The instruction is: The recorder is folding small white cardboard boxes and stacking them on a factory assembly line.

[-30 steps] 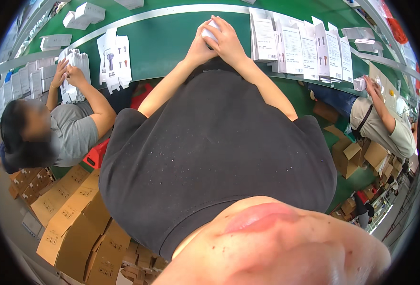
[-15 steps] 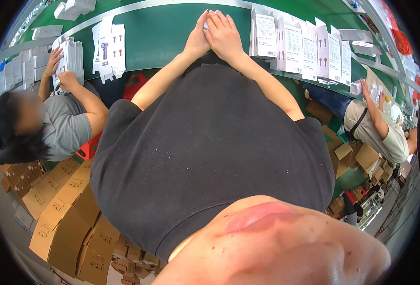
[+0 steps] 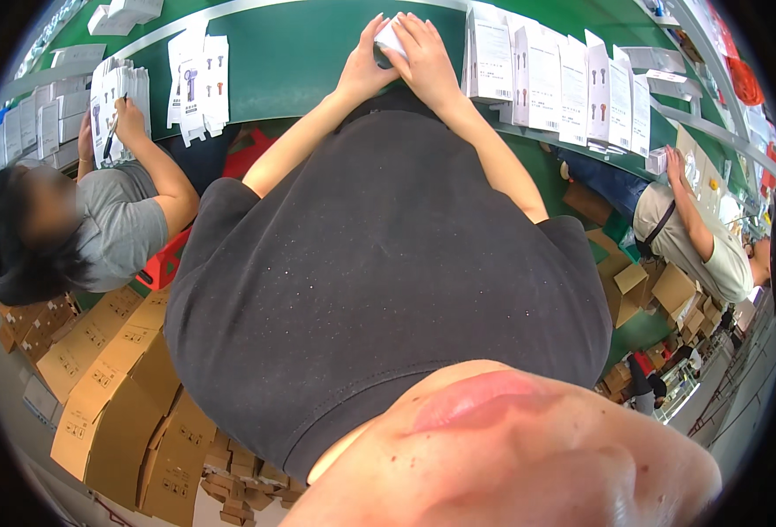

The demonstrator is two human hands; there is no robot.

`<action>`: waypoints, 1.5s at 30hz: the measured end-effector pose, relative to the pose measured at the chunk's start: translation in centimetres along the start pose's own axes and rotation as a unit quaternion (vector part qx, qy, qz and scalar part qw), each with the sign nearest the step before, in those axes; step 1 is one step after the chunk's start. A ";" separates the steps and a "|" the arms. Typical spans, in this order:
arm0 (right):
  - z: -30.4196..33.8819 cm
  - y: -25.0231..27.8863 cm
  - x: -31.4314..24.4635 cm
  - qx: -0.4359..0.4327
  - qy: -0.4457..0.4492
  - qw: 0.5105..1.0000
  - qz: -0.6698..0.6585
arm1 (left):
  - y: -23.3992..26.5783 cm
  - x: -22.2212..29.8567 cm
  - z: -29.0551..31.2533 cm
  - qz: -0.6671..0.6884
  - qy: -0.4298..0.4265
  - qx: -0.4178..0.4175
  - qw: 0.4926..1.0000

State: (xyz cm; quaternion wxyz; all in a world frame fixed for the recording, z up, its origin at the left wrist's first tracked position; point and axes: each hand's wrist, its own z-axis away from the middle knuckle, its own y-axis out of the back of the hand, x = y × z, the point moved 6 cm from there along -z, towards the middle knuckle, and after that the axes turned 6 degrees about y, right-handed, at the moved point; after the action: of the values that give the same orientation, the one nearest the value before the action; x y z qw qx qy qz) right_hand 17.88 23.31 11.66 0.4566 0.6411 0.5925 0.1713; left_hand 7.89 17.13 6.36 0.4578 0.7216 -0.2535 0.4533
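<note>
Above the green tabletop (image 3: 291, 66), a small white carton (image 3: 390, 37) sits between my two hands. My left hand (image 3: 364, 70) grips its left side, with the thumb and fingers bent around it. The fingers of my right hand (image 3: 425, 63) lie across its right side and cover much of it. To the left is a stack of flat printed cartons (image 3: 199, 83). On the right, a row of opened-up white cartons (image 3: 542, 83) with raised flaps stands close to my right forearm.
At the left, a co-worker (image 3: 111, 228) holds a pen over a stack of flat cartons (image 3: 118, 97). Another person (image 3: 686, 237) stands at the right with a hand on a small box (image 3: 657, 160). Large brown cardboard boxes (image 3: 116, 413) fill the lower left.
My hands have parted a little and tilted, so more of the white carton shows between them. The co-worker at the left has lowered one hand and now shows a pen over the stack.
</note>
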 end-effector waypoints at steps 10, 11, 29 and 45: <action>0.4 -2.0 0.0 0.051 0.111 0.979 0.165 | -0.3 1.1 -0.8 0.011 0.140 -0.078 0.987; 0.3 -2.1 -0.1 0.025 0.092 0.983 0.158 | -0.1 0.8 -0.8 0.012 0.128 -0.070 0.989; -9.0 -3.4 11.6 -0.016 -0.418 0.881 -0.221 | 18.0 -13.4 -22.3 -0.109 0.166 0.246 0.949; -13.1 -6.9 8.6 0.037 -0.291 0.944 -0.148 | 7.2 -3.4 -12.8 -0.003 0.011 0.176 0.984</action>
State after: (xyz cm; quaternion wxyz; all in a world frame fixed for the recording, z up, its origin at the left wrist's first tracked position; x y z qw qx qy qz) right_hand 5.82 35.37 10.31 0.6057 0.5845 0.5276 -0.1142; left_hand -4.73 25.05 8.60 0.3274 0.7868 -0.1631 0.4972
